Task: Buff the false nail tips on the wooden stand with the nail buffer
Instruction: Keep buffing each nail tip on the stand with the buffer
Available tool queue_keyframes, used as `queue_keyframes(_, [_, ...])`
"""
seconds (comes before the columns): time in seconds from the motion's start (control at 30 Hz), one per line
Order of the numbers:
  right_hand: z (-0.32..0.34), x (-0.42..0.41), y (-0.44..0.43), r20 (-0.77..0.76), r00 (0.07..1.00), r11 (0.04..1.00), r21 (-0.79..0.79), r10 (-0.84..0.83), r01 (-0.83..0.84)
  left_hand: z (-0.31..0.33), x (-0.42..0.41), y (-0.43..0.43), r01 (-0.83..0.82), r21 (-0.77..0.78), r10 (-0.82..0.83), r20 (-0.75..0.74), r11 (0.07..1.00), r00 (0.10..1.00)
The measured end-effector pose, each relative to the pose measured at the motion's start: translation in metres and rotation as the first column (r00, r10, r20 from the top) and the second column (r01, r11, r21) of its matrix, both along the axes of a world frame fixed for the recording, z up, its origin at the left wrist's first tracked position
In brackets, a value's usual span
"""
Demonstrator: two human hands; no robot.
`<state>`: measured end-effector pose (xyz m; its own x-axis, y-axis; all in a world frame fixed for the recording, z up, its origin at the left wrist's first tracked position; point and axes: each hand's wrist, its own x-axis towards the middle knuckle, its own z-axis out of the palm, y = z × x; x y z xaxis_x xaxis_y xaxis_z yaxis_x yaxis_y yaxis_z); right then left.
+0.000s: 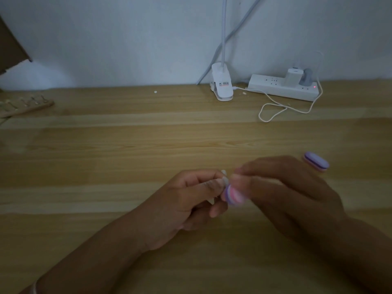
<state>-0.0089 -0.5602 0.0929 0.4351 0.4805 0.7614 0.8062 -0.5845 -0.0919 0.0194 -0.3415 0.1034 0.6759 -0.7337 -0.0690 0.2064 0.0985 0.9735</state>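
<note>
My left hand [186, 200] pinches a pale false nail tip [225, 178] between thumb and forefinger above the wooden table. My right hand [286, 194] grips a small pink-and-purple nail buffer [234, 196] and holds it against the nail tip; the buffer looks blurred. The wooden stand [25, 106] with several small clips lies far away at the table's back left. A second purple buffer [316, 161] lies on the table just beyond my right hand.
A white clip lamp base [221, 85] stands at the back by the wall. A white power strip [282, 88] with plugged chargers sits to its right, a thin white cable [275, 111] looping forward. A cardboard box edge [10, 47] shows at top left.
</note>
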Motion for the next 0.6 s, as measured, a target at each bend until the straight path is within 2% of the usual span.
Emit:
queue_keyframes(0.07, [-0.002,-0.001,-0.002,-0.007,0.999,0.995,-0.087,0.041,-0.042,-0.002,0.0,-0.001,-0.042,0.03,0.04,0.058,0.999,0.998])
queue_keyframes(0.1, [-0.003,0.002,-0.006,-0.012,1.0,0.995,-0.103,0.01,-0.011,-0.002,-0.001,-0.002,-0.06,0.045,0.055,0.102,0.997,0.993])
queue_keyframes(0.23, [0.003,0.008,-0.011,-0.04,0.989,0.99,0.003,-0.139,0.139,-0.002,0.0,-0.003,-0.138,0.073,0.115,0.264,0.988,0.958])
queue_keyframes(0.3, [0.0,0.0,-0.003,-0.068,0.994,0.996,-0.012,-0.084,0.083,-0.003,0.0,-0.005,-0.138,0.049,0.118,0.293,0.989,0.949])
queue_keyframes(0.4, [0.002,-0.001,-0.004,-0.228,0.973,0.999,0.03,-0.016,0.023,-0.003,0.0,-0.006,-0.134,0.056,0.109,0.321,0.989,0.941])
queue_keyframes(0.5, [0.007,0.004,-0.007,-0.073,0.982,0.985,-0.022,-0.175,0.174,-0.003,-0.001,-0.004,-0.16,0.06,0.129,0.347,0.985,0.929])
queue_keyframes(0.6, [0.004,-0.004,0.0,-0.029,0.993,0.993,-0.043,-0.113,0.112,-0.005,0.001,-0.005,-0.184,0.029,0.164,0.329,0.982,0.93])
